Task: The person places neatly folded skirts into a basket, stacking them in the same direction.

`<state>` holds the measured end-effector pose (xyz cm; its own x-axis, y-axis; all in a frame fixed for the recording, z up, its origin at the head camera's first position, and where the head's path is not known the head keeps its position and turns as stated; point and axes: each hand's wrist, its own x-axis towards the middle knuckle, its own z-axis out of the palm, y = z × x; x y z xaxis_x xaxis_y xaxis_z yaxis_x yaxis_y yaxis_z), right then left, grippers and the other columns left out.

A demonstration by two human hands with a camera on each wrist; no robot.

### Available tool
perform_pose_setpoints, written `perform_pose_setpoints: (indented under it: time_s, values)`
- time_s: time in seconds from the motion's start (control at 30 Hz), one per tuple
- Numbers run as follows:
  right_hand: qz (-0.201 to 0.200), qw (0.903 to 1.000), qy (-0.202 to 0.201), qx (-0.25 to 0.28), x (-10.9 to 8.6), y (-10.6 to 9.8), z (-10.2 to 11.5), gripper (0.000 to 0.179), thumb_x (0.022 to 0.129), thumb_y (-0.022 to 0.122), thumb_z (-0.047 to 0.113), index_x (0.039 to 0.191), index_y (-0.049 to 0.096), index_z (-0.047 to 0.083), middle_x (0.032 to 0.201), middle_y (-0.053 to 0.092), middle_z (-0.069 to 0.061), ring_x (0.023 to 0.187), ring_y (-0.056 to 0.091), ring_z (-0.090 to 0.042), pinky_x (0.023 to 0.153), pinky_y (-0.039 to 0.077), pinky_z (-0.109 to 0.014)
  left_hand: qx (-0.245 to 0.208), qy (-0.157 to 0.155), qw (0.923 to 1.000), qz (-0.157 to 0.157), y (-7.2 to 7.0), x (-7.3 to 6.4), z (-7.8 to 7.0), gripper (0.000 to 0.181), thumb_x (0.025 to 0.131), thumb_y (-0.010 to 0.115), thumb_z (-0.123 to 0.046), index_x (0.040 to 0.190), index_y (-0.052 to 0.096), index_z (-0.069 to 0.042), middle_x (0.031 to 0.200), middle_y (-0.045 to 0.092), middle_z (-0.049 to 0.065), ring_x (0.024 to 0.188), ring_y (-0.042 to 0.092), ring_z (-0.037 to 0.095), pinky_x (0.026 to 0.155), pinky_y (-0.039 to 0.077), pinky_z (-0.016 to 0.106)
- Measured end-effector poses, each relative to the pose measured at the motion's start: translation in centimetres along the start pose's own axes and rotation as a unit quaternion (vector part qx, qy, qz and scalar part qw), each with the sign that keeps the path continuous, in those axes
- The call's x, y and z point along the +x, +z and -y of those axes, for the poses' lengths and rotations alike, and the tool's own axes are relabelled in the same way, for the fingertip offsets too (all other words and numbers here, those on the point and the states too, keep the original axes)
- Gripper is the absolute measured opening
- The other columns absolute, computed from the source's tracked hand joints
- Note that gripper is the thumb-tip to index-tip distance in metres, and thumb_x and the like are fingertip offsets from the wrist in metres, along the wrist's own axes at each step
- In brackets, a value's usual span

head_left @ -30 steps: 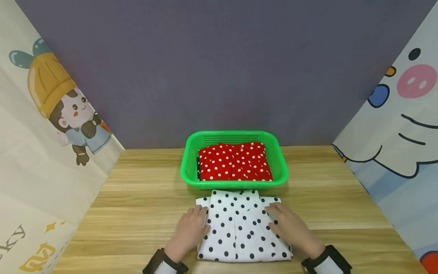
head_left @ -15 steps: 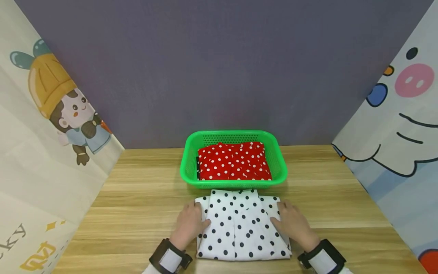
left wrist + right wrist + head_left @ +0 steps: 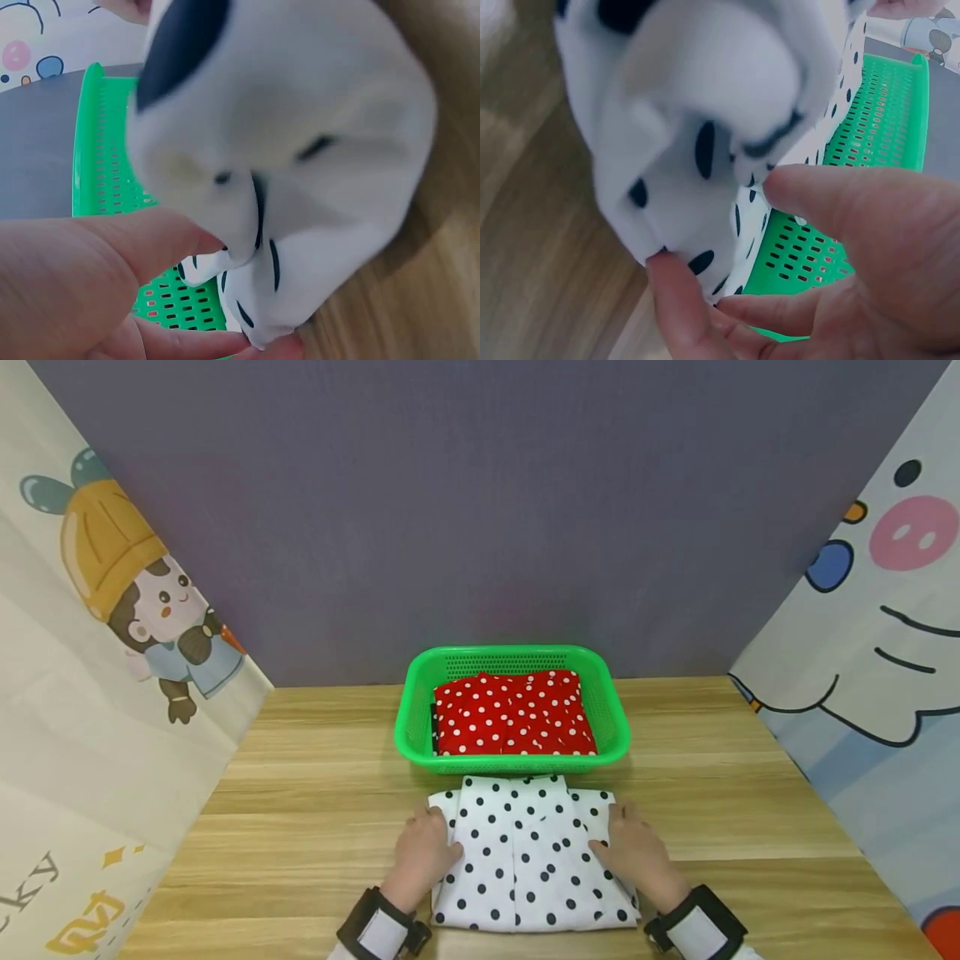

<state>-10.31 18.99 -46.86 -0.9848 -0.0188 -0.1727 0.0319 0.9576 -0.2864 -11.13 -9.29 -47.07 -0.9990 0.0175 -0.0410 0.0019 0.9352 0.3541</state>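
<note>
A folded white garment with black polka dots (image 3: 525, 860) lies flat on the wooden table, just in front of the green basket. My left hand (image 3: 422, 852) grips its left side, thumb on top and fingers round the outer edge. On the opposite side my right hand (image 3: 641, 852) pinches the right edge the same way. In the left wrist view the thumb (image 3: 150, 240) presses into the gathered cloth (image 3: 300, 202). The right wrist view has the thumb (image 3: 810, 187) above and fingertips (image 3: 675, 292) at the lower edge of the fabric.
The green perforated basket (image 3: 513, 764) stands at the back against the grey wall (image 3: 480, 527). Inside it lies a folded red cloth with white dots (image 3: 517, 718), and something dark shows at its left edge (image 3: 434, 727). Cartoon-printed sheets (image 3: 75, 735) flank the wooden table (image 3: 315, 810).
Both hands have shifted from lying on top of the polka-dot garment to its side edges, where they now grip it. The garment and basket have stayed in place.
</note>
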Motion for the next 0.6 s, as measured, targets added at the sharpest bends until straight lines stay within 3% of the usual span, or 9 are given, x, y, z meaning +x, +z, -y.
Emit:
perform_pose_setpoints:
  time_s: [0.33,0.6]
  values:
    - [0.014,0.9993,0.005,0.033,0.29,0.5,0.41,0.068,0.083,0.062,0.019,0.128,0.031,-0.021,0.121,0.039,-0.038,0.093,0.056,-0.045,0.076,0.051,-0.048,-0.005,0.012,0.9994,-0.033,0.27,-0.36,-0.44,0.045,0.062,0.078,-0.013,0.094,0.059,0.011,0.096,0.05,0.022,0.056,0.049,0.021,0.044,0.042,0.029]
    - [0.033,0.9971,0.012,0.068,0.33,0.42,1.05,0.06,0.084,0.059,0.01,0.128,0.03,-0.019,0.112,0.048,-0.034,0.079,0.058,-0.031,0.063,0.052,-0.036,-0.021,0.016,0.9991,-0.033,0.49,-0.1,-0.72,0.04,0.062,0.073,-0.005,0.096,0.058,0.011,0.084,0.053,0.017,0.056,0.05,0.022,0.045,0.043,0.032]
